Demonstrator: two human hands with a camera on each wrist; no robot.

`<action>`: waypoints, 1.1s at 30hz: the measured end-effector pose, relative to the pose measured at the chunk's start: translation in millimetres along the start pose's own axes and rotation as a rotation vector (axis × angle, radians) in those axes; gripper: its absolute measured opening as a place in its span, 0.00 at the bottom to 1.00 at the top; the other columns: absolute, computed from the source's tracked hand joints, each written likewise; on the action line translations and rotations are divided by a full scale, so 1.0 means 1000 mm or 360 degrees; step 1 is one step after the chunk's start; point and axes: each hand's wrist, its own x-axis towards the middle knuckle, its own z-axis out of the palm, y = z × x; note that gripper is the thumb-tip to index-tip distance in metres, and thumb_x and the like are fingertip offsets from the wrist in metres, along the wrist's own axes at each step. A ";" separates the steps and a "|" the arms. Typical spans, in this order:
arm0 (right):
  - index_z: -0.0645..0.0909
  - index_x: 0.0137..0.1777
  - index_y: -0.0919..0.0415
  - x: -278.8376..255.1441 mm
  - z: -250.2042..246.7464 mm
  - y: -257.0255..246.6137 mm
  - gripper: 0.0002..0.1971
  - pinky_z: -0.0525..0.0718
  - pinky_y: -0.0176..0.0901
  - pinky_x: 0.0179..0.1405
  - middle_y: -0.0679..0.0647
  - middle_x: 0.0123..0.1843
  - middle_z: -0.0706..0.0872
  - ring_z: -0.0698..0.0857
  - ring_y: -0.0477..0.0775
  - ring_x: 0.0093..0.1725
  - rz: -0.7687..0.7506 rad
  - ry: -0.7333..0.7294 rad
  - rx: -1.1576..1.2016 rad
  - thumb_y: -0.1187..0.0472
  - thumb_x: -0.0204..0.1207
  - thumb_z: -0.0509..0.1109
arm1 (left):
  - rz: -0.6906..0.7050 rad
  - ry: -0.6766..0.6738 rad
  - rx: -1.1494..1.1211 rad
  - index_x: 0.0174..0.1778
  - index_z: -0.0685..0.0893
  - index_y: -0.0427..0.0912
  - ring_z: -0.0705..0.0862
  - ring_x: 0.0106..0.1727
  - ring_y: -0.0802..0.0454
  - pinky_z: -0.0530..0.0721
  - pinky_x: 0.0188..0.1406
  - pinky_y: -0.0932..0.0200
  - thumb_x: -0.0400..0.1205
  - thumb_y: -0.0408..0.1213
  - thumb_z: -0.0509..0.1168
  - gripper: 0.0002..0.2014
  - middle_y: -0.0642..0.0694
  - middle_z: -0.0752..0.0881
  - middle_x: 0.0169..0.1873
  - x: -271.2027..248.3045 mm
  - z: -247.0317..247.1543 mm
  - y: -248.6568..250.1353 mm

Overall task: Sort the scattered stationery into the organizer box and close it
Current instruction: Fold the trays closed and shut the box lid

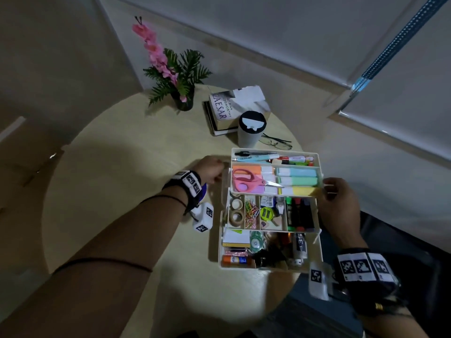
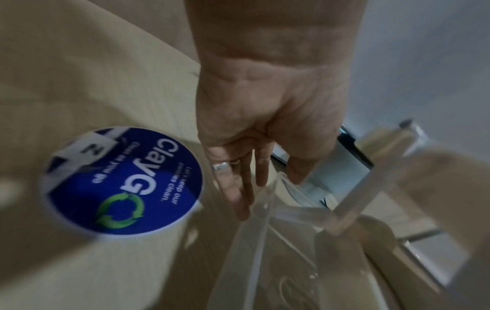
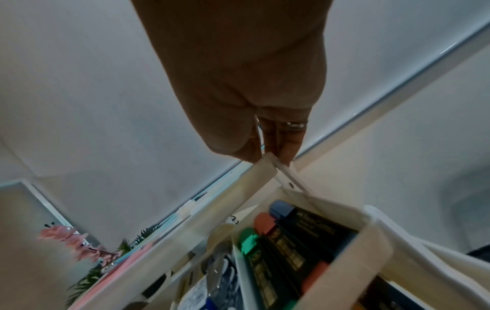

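The white organizer box (image 1: 268, 269) stands open on the round table, with its tiered trays stepped back. The top tray (image 1: 317, 155) holds pink scissors (image 1: 246, 182), pastel highlighters (image 1: 297, 180) and pens. Markers (image 1: 300, 213), paper clips (image 1: 251, 213) and tape rolls (image 1: 236, 211) fill the middle tray. A glue stick (image 1: 236, 260) lies in the bottom. My left hand (image 1: 218, 175) pinches the translucent left end of the top tray (image 2: 281, 188) between thumb and fingers. My right hand (image 1: 328, 191) pinches the tray's right corner (image 3: 267, 165).
A round blue sticker (image 2: 122, 182) and a white tagged cube (image 1: 203, 219) are on the table left of the box. Behind it stand a lidded cup (image 1: 250, 129), stacked books (image 1: 234, 106), glasses (image 1: 275, 142) and a flower vase (image 1: 183, 101). The box sits near the table's right edge.
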 end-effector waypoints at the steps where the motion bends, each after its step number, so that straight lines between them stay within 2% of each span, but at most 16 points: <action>1: 0.86 0.62 0.60 0.000 0.001 0.003 0.12 0.90 0.55 0.52 0.57 0.49 0.93 0.90 0.56 0.48 0.0013 0.0021 -0.0002 0.63 0.80 0.78 | 0.0043 0.0010 0.0203 0.53 0.90 0.37 0.90 0.37 0.46 0.90 0.32 0.57 0.84 0.34 0.64 0.10 0.37 0.93 0.45 0.005 0.001 0.005; 2: 0.87 0.61 0.59 0.001 0.002 0.004 0.11 0.91 0.56 0.54 0.56 0.48 0.93 0.91 0.57 0.48 0.0029 0.0033 0.0002 0.63 0.80 0.78 | 0.0092 0.0027 0.0422 0.51 0.90 0.37 0.89 0.36 0.46 0.85 0.26 0.60 0.82 0.29 0.65 0.09 0.39 0.93 0.43 0.008 0.001 0.009; 3: 0.88 0.60 0.58 0.004 0.003 0.007 0.10 0.91 0.56 0.54 0.55 0.48 0.93 0.91 0.57 0.47 0.0039 0.0057 -0.0013 0.63 0.80 0.78 | 0.0128 0.0047 0.0622 0.51 0.90 0.37 0.87 0.36 0.46 0.81 0.26 0.59 0.80 0.26 0.66 0.08 0.40 0.91 0.42 0.009 0.001 0.013; 6: 0.89 0.58 0.55 0.009 0.005 0.010 0.09 0.91 0.58 0.55 0.56 0.48 0.94 0.92 0.58 0.48 0.0056 0.0115 -0.0050 0.64 0.79 0.77 | 0.0198 0.0047 0.0944 0.51 0.90 0.37 0.88 0.42 0.43 0.81 0.38 0.54 0.78 0.25 0.72 0.08 0.41 0.92 0.45 0.021 0.000 0.015; 9: 0.90 0.57 0.57 0.009 0.006 0.012 0.08 0.91 0.55 0.54 0.55 0.49 0.95 0.92 0.57 0.48 0.0077 0.0117 -0.0104 0.61 0.80 0.76 | 0.0176 -0.0007 0.0998 0.49 0.90 0.36 0.92 0.46 0.41 0.86 0.40 0.52 0.77 0.24 0.74 0.07 0.38 0.93 0.47 0.029 -0.001 0.015; 12: 0.91 0.58 0.57 0.003 0.005 0.011 0.09 0.91 0.52 0.53 0.54 0.49 0.95 0.92 0.55 0.48 0.0076 0.0117 -0.0121 0.59 0.81 0.76 | 0.0212 0.0009 0.0976 0.47 0.87 0.36 0.92 0.46 0.40 0.88 0.38 0.51 0.80 0.26 0.69 0.03 0.36 0.93 0.46 0.034 -0.002 0.012; 15: 0.91 0.57 0.56 -0.003 0.001 0.010 0.08 0.89 0.49 0.51 0.53 0.48 0.94 0.91 0.56 0.48 0.0081 0.0138 -0.0135 0.57 0.80 0.76 | 0.0269 0.0016 0.0960 0.51 0.86 0.35 0.91 0.50 0.37 0.93 0.50 0.43 0.82 0.29 0.68 0.05 0.35 0.92 0.50 0.033 -0.005 0.014; 17: 0.91 0.56 0.54 -0.007 -0.002 0.008 0.08 0.89 0.49 0.51 0.52 0.47 0.94 0.91 0.56 0.47 0.0121 0.0142 -0.0126 0.56 0.80 0.75 | 0.0316 0.0014 0.0953 0.50 0.86 0.34 0.91 0.50 0.37 0.92 0.52 0.41 0.82 0.29 0.66 0.05 0.35 0.92 0.49 0.025 -0.009 0.020; 21: 0.90 0.52 0.54 -0.019 -0.007 0.007 0.06 0.88 0.49 0.49 0.49 0.42 0.91 0.89 0.55 0.44 0.0119 0.0161 -0.0087 0.57 0.78 0.75 | 0.0374 0.0090 0.0812 0.48 0.82 0.45 0.90 0.48 0.41 0.90 0.49 0.48 0.83 0.34 0.66 0.01 0.41 0.90 0.50 0.004 -0.017 0.032; 23: 0.89 0.51 0.55 -0.028 -0.010 0.008 0.05 0.86 0.48 0.48 0.48 0.40 0.89 0.88 0.55 0.43 0.0124 0.0183 -0.0058 0.58 0.78 0.75 | 0.0410 0.0121 0.0767 0.51 0.82 0.45 0.88 0.43 0.47 0.84 0.40 0.56 0.83 0.36 0.67 0.02 0.43 0.89 0.48 -0.007 -0.020 0.038; 25: 0.89 0.49 0.56 -0.038 -0.013 0.010 0.03 0.82 0.44 0.44 0.47 0.38 0.88 0.88 0.54 0.41 0.0145 0.0199 -0.0004 0.59 0.77 0.75 | 0.0433 0.0118 0.0684 0.55 0.82 0.42 0.87 0.34 0.52 0.81 0.27 0.64 0.83 0.34 0.67 0.06 0.42 0.89 0.44 -0.017 -0.021 0.046; 26: 0.89 0.48 0.57 -0.043 -0.014 0.012 0.03 0.80 0.42 0.43 0.47 0.37 0.88 0.88 0.53 0.40 0.0159 0.0207 0.0020 0.60 0.77 0.75 | 0.0448 0.0117 0.0681 0.57 0.82 0.41 0.86 0.33 0.54 0.78 0.23 0.69 0.84 0.33 0.66 0.07 0.42 0.89 0.43 -0.022 -0.022 0.049; 28: 0.90 0.47 0.58 -0.054 -0.015 0.017 0.02 0.78 0.40 0.41 0.47 0.35 0.88 0.87 0.51 0.38 0.0173 0.0231 0.0054 0.61 0.76 0.76 | 0.0466 0.0112 0.0747 0.63 0.80 0.42 0.86 0.39 0.55 0.78 0.29 0.68 0.84 0.33 0.67 0.11 0.42 0.88 0.49 -0.035 -0.025 0.056; 30: 0.89 0.45 0.58 -0.066 -0.017 0.021 0.01 0.77 0.36 0.36 0.45 0.34 0.87 0.86 0.45 0.35 0.0181 0.0249 0.0086 0.63 0.76 0.76 | 0.0505 0.0093 0.0835 0.66 0.81 0.41 0.89 0.48 0.49 0.82 0.42 0.61 0.83 0.34 0.68 0.15 0.41 0.88 0.56 -0.047 -0.028 0.060; 32: 0.87 0.43 0.56 -0.078 -0.017 0.026 0.03 0.73 0.22 0.31 0.42 0.33 0.86 0.83 0.38 0.34 0.0190 0.0248 0.0132 0.64 0.77 0.76 | 0.0564 0.0057 0.0953 0.69 0.82 0.42 0.88 0.55 0.46 0.83 0.51 0.57 0.82 0.35 0.71 0.18 0.42 0.87 0.62 -0.058 -0.032 0.063; 33: 0.87 0.43 0.56 -0.084 -0.016 0.028 0.04 0.73 0.21 0.29 0.41 0.33 0.85 0.83 0.36 0.34 0.0196 0.0244 0.0160 0.65 0.77 0.76 | 0.0602 0.0041 0.1026 0.70 0.82 0.43 0.86 0.56 0.47 0.81 0.54 0.57 0.81 0.36 0.72 0.20 0.44 0.85 0.64 -0.064 -0.034 0.064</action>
